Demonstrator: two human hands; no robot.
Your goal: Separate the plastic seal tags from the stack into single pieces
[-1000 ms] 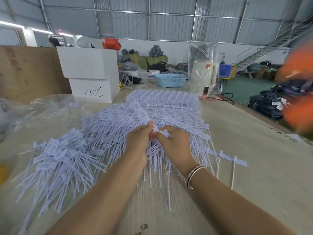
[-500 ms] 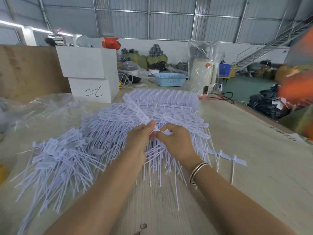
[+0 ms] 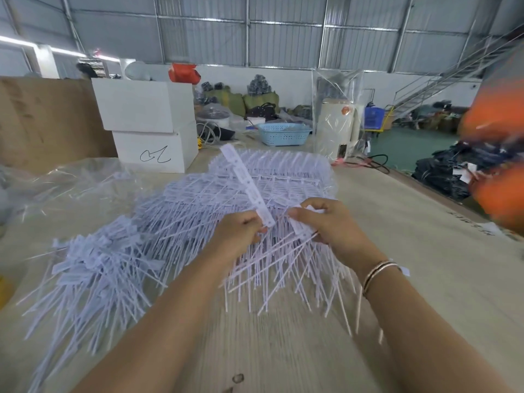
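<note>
A big stack of joined white plastic seal tags [image 3: 283,177] lies on the wooden table [image 3: 411,251] in front of me. My left hand [image 3: 241,236] pinches the near end of a joined strip of tags [image 3: 246,182] that rises away from me. My right hand [image 3: 331,225] pinches a torn-off piece of tags [image 3: 300,228], its thin tails pointing down toward me. A gap of a few centimetres separates the two held pieces. A loose heap of single tags [image 3: 93,265] sits to the left.
Two stacked white boxes [image 3: 147,123] stand at the back left, beside clear plastic sheeting [image 3: 65,182]. A blue basket [image 3: 283,133] and a wrapped white appliance [image 3: 337,129] stand behind the stack. An orange blur [image 3: 499,165] fills the right edge.
My hands, which met at one point on the strip, have drawn apart. The right hand now holds a detached piece, and the left-hand strip has lifted.
</note>
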